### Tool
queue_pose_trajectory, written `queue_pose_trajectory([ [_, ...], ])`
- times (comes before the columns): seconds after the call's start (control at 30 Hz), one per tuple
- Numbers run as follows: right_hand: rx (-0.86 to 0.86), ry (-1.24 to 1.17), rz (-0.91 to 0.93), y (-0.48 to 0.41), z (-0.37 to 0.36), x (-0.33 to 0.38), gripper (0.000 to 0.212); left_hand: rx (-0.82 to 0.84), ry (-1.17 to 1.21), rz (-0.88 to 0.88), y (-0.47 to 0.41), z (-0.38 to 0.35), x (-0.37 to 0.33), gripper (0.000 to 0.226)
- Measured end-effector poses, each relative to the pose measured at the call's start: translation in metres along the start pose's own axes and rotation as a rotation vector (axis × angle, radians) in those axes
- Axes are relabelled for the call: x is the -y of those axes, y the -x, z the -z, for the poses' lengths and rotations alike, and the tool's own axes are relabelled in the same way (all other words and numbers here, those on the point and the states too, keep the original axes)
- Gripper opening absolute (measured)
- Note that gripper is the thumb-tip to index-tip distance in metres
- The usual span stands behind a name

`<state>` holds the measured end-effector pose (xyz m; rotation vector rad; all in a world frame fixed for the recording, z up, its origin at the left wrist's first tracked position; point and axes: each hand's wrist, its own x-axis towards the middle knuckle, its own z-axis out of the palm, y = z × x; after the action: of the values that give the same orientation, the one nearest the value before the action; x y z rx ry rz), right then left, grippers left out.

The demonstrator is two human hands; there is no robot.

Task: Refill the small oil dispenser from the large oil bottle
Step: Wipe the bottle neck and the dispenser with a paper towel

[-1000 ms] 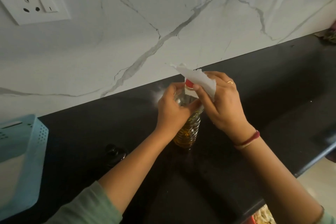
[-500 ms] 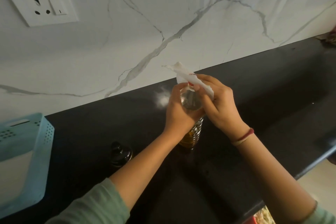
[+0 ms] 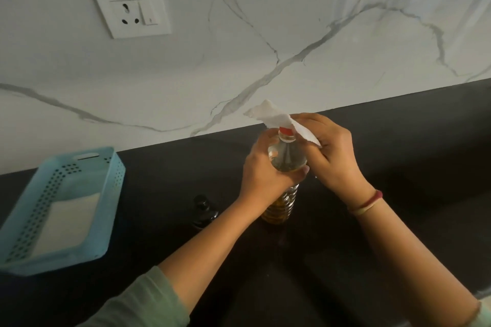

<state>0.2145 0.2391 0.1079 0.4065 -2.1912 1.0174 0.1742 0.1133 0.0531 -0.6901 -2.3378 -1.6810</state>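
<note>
Black counter (image 3: 398, 146) carries the oil bottle (image 3: 287, 158), upright just right of centre, its red cap (image 3: 286, 130) on. The left hand (image 3: 265, 176) grasps the bottle's clear shoulder. The right hand (image 3: 336, 152), at the bottle's 2 o'clock, pinches a white tissue (image 3: 276, 118) against the cap. A small dark dispenser (image 3: 203, 208) stands at the bottle's 8 o'clock, beside the left forearm. A blue basket (image 3: 109, 167) sits at 9 o'clock and a wall socket (image 3: 131, 10) at 11.

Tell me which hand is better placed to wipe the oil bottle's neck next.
Right hand, probably: it pinches the paper tissue right at the neck, while the left hand grips the oil bottle around its shoulder, likely steadying it.
</note>
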Motion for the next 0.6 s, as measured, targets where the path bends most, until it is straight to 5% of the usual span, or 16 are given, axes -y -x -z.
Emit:
queue_pose_trajectory([
  [0.6,0.134,0.054,0.231,-0.013,-0.023,0.005,0.033,-0.115,-0.055,0.102,0.011,0.023,0.005,0.078],
])
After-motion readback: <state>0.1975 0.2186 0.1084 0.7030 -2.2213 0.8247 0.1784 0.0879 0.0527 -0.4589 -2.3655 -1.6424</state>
